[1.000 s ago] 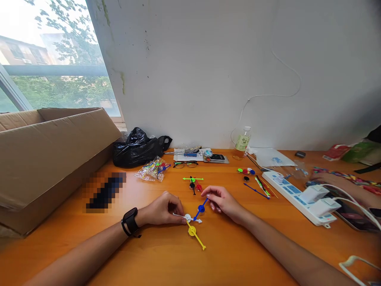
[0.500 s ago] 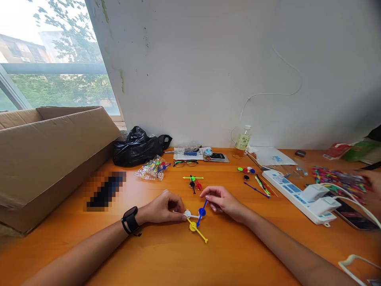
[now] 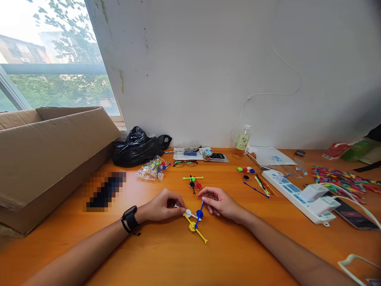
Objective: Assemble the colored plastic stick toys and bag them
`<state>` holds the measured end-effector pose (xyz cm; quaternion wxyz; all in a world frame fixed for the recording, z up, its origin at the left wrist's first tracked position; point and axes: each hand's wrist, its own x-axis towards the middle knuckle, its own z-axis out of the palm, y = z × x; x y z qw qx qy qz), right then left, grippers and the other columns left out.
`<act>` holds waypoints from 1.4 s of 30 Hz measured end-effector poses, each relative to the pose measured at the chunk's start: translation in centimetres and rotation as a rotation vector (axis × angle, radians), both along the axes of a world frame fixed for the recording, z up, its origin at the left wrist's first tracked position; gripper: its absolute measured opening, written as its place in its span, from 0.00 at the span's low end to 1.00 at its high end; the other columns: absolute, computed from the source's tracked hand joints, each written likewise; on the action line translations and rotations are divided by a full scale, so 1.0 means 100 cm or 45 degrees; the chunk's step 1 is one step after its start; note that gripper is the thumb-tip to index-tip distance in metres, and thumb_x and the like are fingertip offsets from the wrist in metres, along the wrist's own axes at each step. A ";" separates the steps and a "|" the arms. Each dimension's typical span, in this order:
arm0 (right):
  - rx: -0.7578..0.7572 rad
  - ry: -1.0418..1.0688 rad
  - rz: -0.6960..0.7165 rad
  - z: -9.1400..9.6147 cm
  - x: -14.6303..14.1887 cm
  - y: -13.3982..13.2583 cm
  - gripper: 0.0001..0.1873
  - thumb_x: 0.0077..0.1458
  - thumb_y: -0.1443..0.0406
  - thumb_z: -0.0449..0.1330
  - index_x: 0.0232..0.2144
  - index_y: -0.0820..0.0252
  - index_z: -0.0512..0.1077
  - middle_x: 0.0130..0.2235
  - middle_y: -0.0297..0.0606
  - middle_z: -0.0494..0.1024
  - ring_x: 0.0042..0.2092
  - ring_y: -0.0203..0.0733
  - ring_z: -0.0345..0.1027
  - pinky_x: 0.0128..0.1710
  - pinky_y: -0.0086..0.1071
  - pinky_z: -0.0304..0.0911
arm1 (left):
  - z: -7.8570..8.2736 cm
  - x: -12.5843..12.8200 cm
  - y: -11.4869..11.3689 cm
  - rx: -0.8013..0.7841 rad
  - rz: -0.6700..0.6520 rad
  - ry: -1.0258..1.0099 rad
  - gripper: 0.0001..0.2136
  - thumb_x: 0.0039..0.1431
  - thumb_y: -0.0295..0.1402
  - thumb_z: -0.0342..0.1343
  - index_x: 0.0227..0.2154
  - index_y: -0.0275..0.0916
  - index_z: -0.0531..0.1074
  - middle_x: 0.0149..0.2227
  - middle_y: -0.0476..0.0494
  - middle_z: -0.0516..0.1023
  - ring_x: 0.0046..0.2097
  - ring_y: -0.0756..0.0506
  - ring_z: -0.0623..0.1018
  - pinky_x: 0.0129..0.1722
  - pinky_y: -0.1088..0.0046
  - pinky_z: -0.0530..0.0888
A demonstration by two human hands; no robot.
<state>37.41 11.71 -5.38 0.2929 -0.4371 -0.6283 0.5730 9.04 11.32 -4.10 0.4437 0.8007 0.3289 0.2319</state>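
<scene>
My left hand [image 3: 162, 207], with a black watch on its wrist, pinches the end of a white plastic stick with a round disc [image 3: 188, 213] on the orange table [image 3: 166, 258]. My right hand [image 3: 218, 203] pinches the upper end of a blue stick with a disc [image 3: 200, 213]. A yellow stick with a disc [image 3: 194, 227] lies under them, crossing both. The three sticks overlap between my hands.
Green, black and red sticks [image 3: 193, 181] lie just beyond my hands. A bag of coloured sticks [image 3: 153, 168], a black plastic bag [image 3: 137, 151] and a big cardboard box [image 3: 50, 155] are to the left. A white power strip [image 3: 300, 196], loose discs [image 3: 246, 171] and a bottle [image 3: 242, 142] are to the right.
The blue stick has swung more upright and closer to the white disc. The yellow stick shifted slightly. Another person's hand at the far right has left the view.
</scene>
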 end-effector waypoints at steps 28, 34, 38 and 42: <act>-0.010 0.049 -0.161 -0.004 -0.003 0.002 0.28 0.48 0.45 0.70 0.38 0.63 0.75 0.19 0.26 0.71 0.18 0.31 0.58 0.18 0.26 0.54 | 0.006 0.002 -0.002 -0.033 -0.048 -0.043 0.20 0.57 0.48 0.70 0.31 0.32 0.80 0.28 0.46 0.77 0.27 0.52 0.68 0.27 0.77 0.65; 0.006 0.044 -0.147 -0.006 -0.003 0.003 0.27 0.51 0.46 0.68 0.40 0.62 0.73 0.20 0.26 0.72 0.19 0.32 0.62 0.18 0.25 0.58 | 0.006 0.002 -0.002 -0.035 -0.044 -0.032 0.18 0.59 0.46 0.69 0.33 0.31 0.81 0.28 0.46 0.78 0.28 0.52 0.68 0.27 0.77 0.64; -0.001 0.065 -0.151 -0.008 -0.003 0.005 0.26 0.50 0.47 0.69 0.38 0.61 0.72 0.26 0.30 0.77 0.21 0.33 0.66 0.18 0.27 0.63 | 0.009 0.002 -0.002 -0.060 -0.028 -0.038 0.18 0.59 0.46 0.69 0.33 0.31 0.81 0.28 0.45 0.78 0.27 0.52 0.68 0.27 0.77 0.64; 0.003 0.066 -0.129 -0.009 -0.002 0.005 0.23 0.51 0.49 0.69 0.38 0.61 0.73 0.25 0.30 0.77 0.21 0.33 0.66 0.18 0.27 0.63 | 0.011 0.000 -0.002 -0.088 -0.046 -0.041 0.18 0.59 0.45 0.68 0.35 0.31 0.82 0.28 0.43 0.79 0.27 0.51 0.70 0.27 0.77 0.65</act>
